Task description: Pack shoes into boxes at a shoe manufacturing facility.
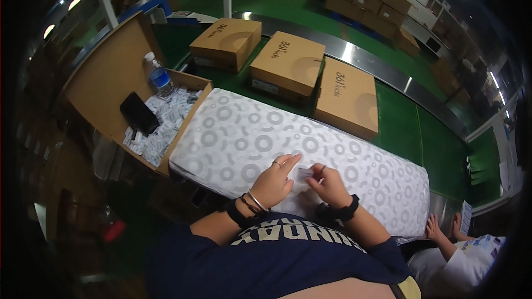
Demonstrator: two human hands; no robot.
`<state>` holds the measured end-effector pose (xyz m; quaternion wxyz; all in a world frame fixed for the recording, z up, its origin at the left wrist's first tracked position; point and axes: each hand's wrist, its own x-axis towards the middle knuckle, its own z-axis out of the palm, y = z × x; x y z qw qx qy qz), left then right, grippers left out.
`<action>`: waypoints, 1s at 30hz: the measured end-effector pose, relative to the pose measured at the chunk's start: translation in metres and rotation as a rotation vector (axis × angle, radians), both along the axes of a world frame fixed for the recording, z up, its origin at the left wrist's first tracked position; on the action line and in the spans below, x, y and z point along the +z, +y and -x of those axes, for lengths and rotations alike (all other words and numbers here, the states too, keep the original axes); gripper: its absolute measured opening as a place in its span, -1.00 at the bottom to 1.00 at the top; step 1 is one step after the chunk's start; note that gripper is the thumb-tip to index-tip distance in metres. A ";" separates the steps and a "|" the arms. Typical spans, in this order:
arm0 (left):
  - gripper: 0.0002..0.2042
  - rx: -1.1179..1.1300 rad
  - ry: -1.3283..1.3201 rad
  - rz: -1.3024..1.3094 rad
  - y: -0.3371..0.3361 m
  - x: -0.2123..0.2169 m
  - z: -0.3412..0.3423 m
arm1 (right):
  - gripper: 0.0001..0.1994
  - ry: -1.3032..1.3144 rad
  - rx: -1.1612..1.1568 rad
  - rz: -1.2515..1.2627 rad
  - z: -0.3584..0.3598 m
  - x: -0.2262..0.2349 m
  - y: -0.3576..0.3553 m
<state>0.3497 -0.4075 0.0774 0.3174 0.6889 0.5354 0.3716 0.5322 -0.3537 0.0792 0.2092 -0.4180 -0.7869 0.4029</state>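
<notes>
My right hand (331, 187) pinches a small pale sachet (305, 173) between thumb and fingertips. Beside it, my left hand (274, 182) has its fingers stretched toward the sachet; I cannot tell whether they touch it. Both hands are over a long white stack of paper (249, 133) printed with grey rings and arcs. At its left end stands an open cardboard box (188, 124) holding many small white sachets (169, 112). A black phone-like object (139, 113) and a water bottle with a blue label (160, 79) rest among those sachets.
Three closed brown shoe boxes (348, 97) stand on a green conveyor belt (404, 133) beyond the paper, with a metal rail (354, 55) behind. At lower right a co-worker's hands (438, 230) are near the stack's end. Larger cartons (366, 1) are piled at the back.
</notes>
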 end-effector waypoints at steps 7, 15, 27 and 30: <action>-0.33 0.234 0.575 -0.023 -0.035 -0.018 0.091 | -0.64 0.242 -0.318 0.273 -0.039 0.003 0.050; -0.15 0.256 0.747 0.001 -0.052 -0.039 0.137 | -0.43 -0.518 -0.322 -0.358 -0.027 -0.006 0.132; -0.21 0.244 0.780 -0.059 -0.058 -0.042 0.138 | -0.46 -0.842 -0.243 -0.183 -0.014 -0.019 0.145; -0.22 0.239 0.779 -0.058 -0.057 -0.040 0.136 | -0.52 -0.772 -0.206 -0.231 -0.025 -0.026 0.148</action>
